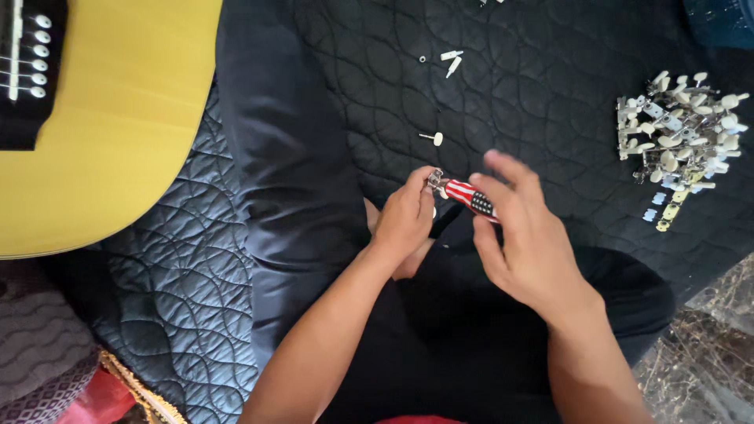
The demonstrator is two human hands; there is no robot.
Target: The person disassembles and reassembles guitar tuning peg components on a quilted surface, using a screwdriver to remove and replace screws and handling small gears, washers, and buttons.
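My left hand (404, 220) pinches a small metal tuning part (434, 180) between thumb and fingers. My right hand (522, 235) grips a screwdriver (470, 196) with a red, white and blue striped handle. Its tip meets the metal part. Both hands hover over my dark-clothed lap, above a black quilted mat (550, 86). A loose white bridge pin (432, 138) lies on the mat just beyond my hands. Two more white pins (452, 60) and a tiny ring (422, 58) lie farther away.
A yellow acoustic guitar body (110, 118) with black bridge and white pins (35, 59) lies at the upper left. A heap of metal tuning machines with cream knobs (679, 137) sits at the right. Stone floor (707, 353) shows at the lower right, patterned fabric (39, 353) at the lower left.
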